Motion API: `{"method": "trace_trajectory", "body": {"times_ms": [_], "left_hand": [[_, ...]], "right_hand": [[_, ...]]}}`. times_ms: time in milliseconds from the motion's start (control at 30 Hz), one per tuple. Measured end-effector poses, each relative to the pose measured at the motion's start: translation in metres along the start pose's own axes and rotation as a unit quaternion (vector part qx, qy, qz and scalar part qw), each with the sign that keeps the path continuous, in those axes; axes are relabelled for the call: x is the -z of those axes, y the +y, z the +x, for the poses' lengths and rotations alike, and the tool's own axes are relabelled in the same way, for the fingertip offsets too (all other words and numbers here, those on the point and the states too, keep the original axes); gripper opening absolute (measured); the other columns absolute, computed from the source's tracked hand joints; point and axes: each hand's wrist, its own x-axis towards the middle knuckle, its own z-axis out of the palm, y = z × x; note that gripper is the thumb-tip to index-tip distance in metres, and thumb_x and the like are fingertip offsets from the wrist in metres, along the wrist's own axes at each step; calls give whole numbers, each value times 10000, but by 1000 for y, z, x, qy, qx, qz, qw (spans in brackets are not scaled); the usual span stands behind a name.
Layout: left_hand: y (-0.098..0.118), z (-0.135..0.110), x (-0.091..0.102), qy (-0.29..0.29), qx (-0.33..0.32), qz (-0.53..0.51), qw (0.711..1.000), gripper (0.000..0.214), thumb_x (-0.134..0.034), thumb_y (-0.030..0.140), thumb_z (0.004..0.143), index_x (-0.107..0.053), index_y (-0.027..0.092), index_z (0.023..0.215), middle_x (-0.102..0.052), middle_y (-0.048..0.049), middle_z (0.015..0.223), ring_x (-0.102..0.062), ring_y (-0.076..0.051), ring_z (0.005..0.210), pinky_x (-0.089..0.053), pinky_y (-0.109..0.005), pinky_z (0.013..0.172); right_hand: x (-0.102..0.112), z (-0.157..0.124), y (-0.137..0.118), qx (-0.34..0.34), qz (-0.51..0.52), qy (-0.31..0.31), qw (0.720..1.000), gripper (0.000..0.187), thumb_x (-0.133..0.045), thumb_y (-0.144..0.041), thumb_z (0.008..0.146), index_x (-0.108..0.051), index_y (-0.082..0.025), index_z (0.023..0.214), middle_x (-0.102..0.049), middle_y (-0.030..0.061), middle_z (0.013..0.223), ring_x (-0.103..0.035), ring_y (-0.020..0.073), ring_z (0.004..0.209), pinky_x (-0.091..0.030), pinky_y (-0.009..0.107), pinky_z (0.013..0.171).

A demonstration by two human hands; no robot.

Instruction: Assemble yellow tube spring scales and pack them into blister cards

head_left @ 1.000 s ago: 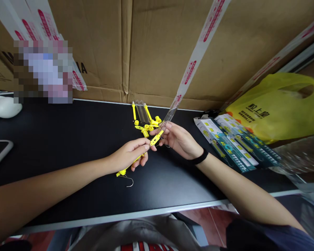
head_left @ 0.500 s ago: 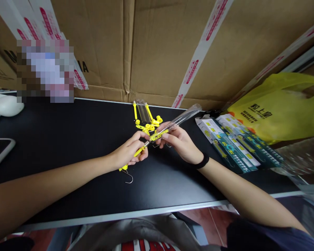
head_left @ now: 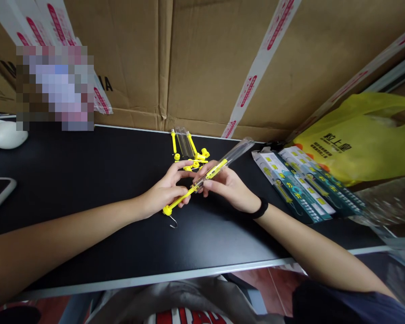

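Since the frame half a second ago, the yellow rod [head_left: 175, 203] has advanced deeper into the clear tube [head_left: 238, 152], and its hooked end has shifted slightly up and to the right. Both items are held at the centre of the frame, above the table [head_left: 104, 166]. A slotted yellow section shows through the tube wall; the metal hook [head_left: 173, 222] hangs free below.

The left hand [head_left: 164, 193] grasps the rod between thumb and lower fingers, index finger raised clear. The right hand [head_left: 234, 186] grasps the tube near its lower mouth, thumb in front. These positions presumably keep rod and tube in one line, with the tube steadied where the rod enters.

Just beyond the hands lie loose yellow parts [head_left: 200, 157] and, side by side, spare tubes [head_left: 183, 143]; their grouping probably keeps them within easy reach.

At the right of the frame, printed packages [head_left: 290, 182] carry Chinese characters and product pictures; most of the text is too small to read. The yellow bag [head_left: 361, 135] behind them reads 粒上皇. Across the top, the cardboard box [head_left: 121, 54] bears black lettering, of which "IA" is legible. The red labels on its tape [head_left: 246, 96] cannot be read.
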Motion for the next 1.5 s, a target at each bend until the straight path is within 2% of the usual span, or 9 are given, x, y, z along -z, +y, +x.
{"method": "trace_trajectory", "body": {"times_ms": [133,200,367,467,600,733,867,1200,1500], "left_hand": [[3,-2,-2,-11,19,-47,999,661,-575,85,733,-360,310,1316,-507,-42,1198,-589,-49,594,-465,-215,543],[3,-2,-3,-13,27,-63,998,681,-559,52,701,-375,302,1308,-522,-35,1177,-591,-51,590,-474,-224,568],[-2,1,-2,-21,21,-97,995,656,-496,44,604,-458,243,1227,-538,-47,1188,-645,-129,708,-502,-296,666],[-4,1,-2,-13,6,-105,994,515,-525,101,671,-509,210,1174,-554,-60,1189,-641,-181,866,-499,-355,787],[-4,1,-2,-1,-6,-91,996,380,-602,213,772,-535,206,1146,-575,-65,1199,-591,-216,1061,-464,-370,887],[-7,3,-2,9,19,-65,998,408,-690,251,778,-515,202,1143,-656,-50,1051,-647,-181,956,-452,-370,907],[-11,5,-1,-9,10,-36,999,391,-737,282,758,-542,162,1076,-702,-50,915,-660,-172,912,-463,-350,880],[-12,5,-4,-28,-7,39,999,260,-661,320,833,-604,123,994,-696,-47,887,-654,-137,869,-484,-308,853],[-20,1,-11,-1,-26,118,993,205,-674,250,802,-542,156,928,-609,27,736,-624,-104,674,-510,-260,680]], "right_hand": [[-6,-1,2,4,15,-88,996,272,-725,-279,800,-505,-203,939,-687,39,978,-694,142,810,-556,294,739],[-9,-2,3,5,16,-100,995,265,-705,-282,823,-482,-209,945,-694,44,992,-707,150,822,-558,294,728],[-10,-6,-2,9,-14,-98,995,241,-658,-304,871,-465,-200,972,-688,16,831,-690,124,778,-546,231,641],[-5,-7,-9,8,-33,-82,996,266,-666,-330,865,-464,-205,986,-679,23,875,-688,123,754,-566,240,632],[7,-7,-27,26,-66,-10,997,293,-676,-369,849,-448,-234,974,-671,25,894,-694,147,708,-584,268,579],[18,-8,-44,66,-87,70,992,314,-697,-382,829,-442,-255,962,-652,-4,822,-687,155,660,-598,291,562],[23,-8,-48,73,-84,110,988,341,-711,-399,812,-431,-267,956,-640,-11,811,-690,160,658,-607,294,558],[24,-7,-47,60,-70,107,990,323,-699,-385,816,-436,-242,938,-642,-22,785,-680,137,620,-611,278,552],[19,-8,-45,53,-63,117,990,295,-692,-361,825,-450,-235,937,-630,-36,733,-661,122,584,-604,266,548]]}}
